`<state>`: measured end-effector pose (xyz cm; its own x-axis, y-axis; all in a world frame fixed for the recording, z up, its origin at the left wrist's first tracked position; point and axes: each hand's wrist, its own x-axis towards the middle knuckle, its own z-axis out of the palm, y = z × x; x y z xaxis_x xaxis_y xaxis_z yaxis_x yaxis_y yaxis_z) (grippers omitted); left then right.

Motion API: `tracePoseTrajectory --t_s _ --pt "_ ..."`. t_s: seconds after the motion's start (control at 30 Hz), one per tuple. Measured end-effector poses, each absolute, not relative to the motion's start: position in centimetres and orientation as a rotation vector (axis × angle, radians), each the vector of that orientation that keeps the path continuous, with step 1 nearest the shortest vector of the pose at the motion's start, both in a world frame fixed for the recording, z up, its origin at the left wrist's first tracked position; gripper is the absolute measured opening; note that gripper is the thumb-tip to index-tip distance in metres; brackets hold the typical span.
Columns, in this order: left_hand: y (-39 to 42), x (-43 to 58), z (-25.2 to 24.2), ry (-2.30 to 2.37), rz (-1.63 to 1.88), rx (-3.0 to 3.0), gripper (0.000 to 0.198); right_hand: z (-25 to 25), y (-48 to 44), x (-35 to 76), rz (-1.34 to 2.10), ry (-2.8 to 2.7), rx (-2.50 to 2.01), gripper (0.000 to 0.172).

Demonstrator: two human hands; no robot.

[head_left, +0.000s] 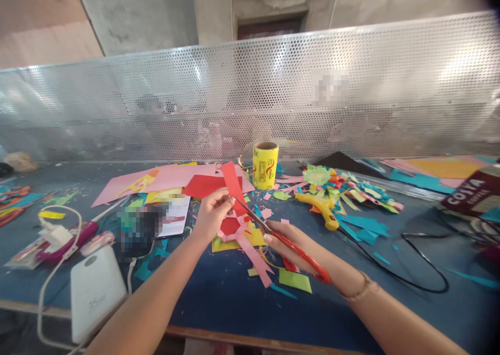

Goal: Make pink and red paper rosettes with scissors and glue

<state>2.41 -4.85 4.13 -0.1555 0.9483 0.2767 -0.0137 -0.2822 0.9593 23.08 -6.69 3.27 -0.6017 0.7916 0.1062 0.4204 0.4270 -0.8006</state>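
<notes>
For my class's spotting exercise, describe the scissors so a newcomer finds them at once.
Find the blue table before the perforated metal screen, then the yellow cylinder on it. Nearer the viewer, the right hand holds the scissors, whose red handles and metal blades set them apart from the paper scraps.

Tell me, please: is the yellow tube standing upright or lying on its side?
Upright: the yellow tube stands on the blue table with its round opening facing up.
</notes>
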Motion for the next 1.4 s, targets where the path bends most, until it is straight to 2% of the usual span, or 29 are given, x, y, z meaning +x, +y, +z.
tracePoseTrajectory --t_s 0.3,0.9,1.4 --pt "-5.0 2.4 4.5 1.087 1.497 1.358 0.020 3.8 -6.6 23.1 1.091 -2.230 -1.012 0.041" --pt "-5.7 2.7 4.8 1.090 1.342 1.424 0.055 3.6 -6.4 22.8 0.957 -2.238 -1.115 0.038" --pt "-5.6 2.7 4.1 1.062 1.324 1.459 0.058 2.9 -6.2 22.8 0.813 -2.234 -1.158 0.030"
